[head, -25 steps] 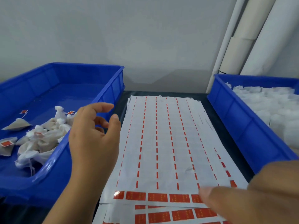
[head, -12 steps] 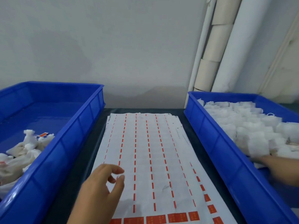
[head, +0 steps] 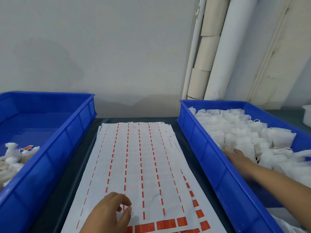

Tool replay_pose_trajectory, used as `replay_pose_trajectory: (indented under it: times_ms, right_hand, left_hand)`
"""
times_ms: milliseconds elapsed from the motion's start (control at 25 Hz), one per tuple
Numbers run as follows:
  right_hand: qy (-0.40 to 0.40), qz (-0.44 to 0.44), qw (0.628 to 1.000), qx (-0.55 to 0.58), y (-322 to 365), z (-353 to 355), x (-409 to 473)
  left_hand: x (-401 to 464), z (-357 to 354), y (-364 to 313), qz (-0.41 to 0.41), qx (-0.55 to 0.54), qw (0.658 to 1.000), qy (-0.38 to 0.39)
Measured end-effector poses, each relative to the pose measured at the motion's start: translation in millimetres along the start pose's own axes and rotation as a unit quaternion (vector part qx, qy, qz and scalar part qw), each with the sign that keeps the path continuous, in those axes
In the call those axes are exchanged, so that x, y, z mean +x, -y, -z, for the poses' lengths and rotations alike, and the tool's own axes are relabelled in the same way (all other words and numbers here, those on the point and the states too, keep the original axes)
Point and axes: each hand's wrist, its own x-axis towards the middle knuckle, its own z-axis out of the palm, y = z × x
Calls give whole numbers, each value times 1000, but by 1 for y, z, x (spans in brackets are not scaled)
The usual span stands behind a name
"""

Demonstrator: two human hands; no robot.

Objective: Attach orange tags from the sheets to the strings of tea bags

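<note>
A stack of white tag sheets (head: 143,165) with orange dashed lines lies between two blue bins; a row of orange tags (head: 165,224) shows along its near edge. My left hand (head: 110,214) hovers over the sheet's near left part, fingers loosely curled, holding nothing. My right hand (head: 235,156) reaches into the right blue bin (head: 210,158), fingers among the white untagged tea bags (head: 244,132); the fingertips are blurred and partly buried. The left blue bin (head: 50,148) holds several tea bags (head: 15,158), one with an orange tag (head: 27,147).
Pale rolls and white tubes (head: 212,52) lean against the wall behind the right bin. A white container edge (head: 307,115) shows at far right. The dark table (head: 84,157) shows in the gaps beside the sheets.
My left hand came away from the left bin and dropped low over the sheets. My right hand went from the near sheet edge into the right bin and reached further among the tea bags.
</note>
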Motion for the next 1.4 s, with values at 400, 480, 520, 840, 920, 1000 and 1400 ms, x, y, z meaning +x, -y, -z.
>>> replay_pose_trajectory:
  times_ms: [400,480,520,840,920,1000,1400]
  right_hand:
    - [-139,-10,985,104,17,22,24]
    - [-148,-8,979,142,12,25,28]
    - [-162,-8,972,168,9,27,29]
    - [-148,-57,915,370,28,22,39]
    - [-203,-76,902,372,34,26,35]
    - [-237,-94,889,381,36,34,27]
    - [-410,120,797,427,85,107,-98]
  left_hand:
    - [17,-2,13,43,-12,994,95]
    - [21,-7,16,44,-15,993,113]
    - [23,-9,16,39,-15,992,117]
    - [11,-10,5,12,-42,992,122]
    - [9,-7,8,17,-41,992,118]
    - [6,-4,10,17,-35,992,120]
    - [8,2,-2,57,-99,993,21]
